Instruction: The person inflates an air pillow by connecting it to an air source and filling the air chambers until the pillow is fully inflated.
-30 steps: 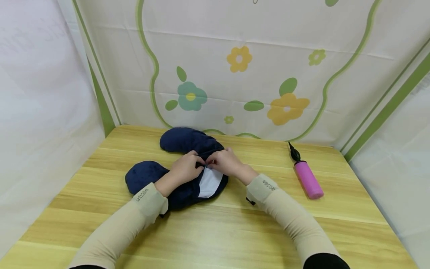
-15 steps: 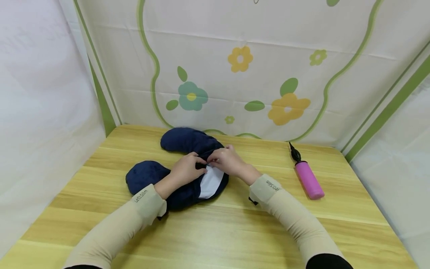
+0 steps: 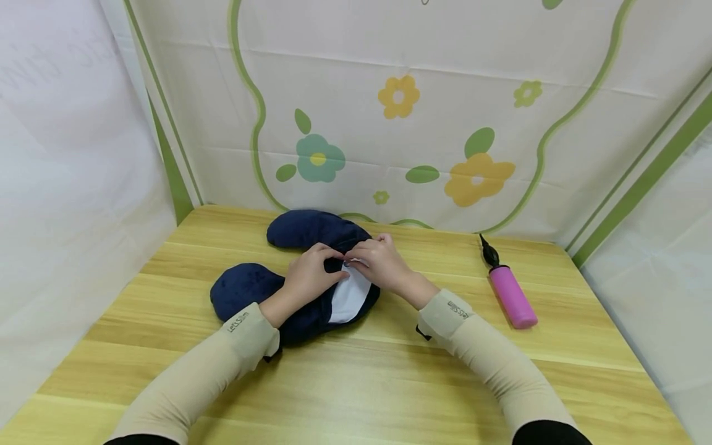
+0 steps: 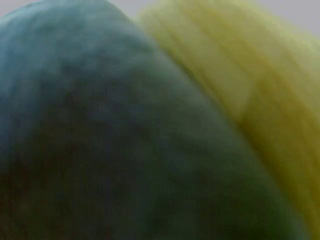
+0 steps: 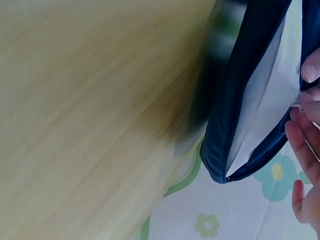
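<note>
A navy plush U-shaped neck pillow [image 3: 239,292] lies on the table with its rounded ends toward the left. Its zipped opening bares a white inner layer [image 3: 348,300]. My left hand [image 3: 310,275] holds the near side of the opening between thumb and fingers. From the right, my right hand [image 3: 384,264] pinches at the same spot, the fingertips of both hands meeting. Something small and pale shows at the fingertips in the right wrist view, its kind unclear. That view also shows the zip edge [image 5: 267,52]. Blurred navy plush [image 4: 100,140] fills most of the left wrist view.
A pink hand pump [image 3: 513,298] with a black nozzle lies at the right of the wooden table [image 3: 356,389]. A white curtain with printed flowers [image 3: 345,93] stands right behind the table's back edge, and white sheets hang at both sides.
The fingers of both hands have shifted slightly at the opening, the right hand a little to the right and up. The pillow and the pump stay in place.
</note>
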Demonstrator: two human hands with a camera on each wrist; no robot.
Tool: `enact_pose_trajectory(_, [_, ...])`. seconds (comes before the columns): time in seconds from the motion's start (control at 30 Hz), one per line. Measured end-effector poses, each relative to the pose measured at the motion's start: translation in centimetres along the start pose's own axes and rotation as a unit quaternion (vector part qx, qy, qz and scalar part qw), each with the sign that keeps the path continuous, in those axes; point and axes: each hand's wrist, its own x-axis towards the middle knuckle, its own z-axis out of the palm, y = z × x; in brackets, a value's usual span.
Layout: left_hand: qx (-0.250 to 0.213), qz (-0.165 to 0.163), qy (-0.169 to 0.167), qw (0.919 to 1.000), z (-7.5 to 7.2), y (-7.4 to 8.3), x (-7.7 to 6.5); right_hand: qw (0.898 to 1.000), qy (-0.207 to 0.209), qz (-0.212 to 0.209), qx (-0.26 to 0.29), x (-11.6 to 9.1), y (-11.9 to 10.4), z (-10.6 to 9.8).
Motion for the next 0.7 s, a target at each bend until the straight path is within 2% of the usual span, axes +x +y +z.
enact_pose_trajectory(0.37, [0.016, -0.001, -0.008, 0.9998, 0.24, 0.12, 0.38, 0.999, 0.028, -0.029, -0.018, -0.62, -0.39, -0.07])
enact_pose_trajectory(0.7, [0.005, 0.01, -0.001, 0.9999, 0.4, 0.26, 0.49, 0.997, 0.064, -0.039, -0.011, -0.97, -0.32, 0.2])
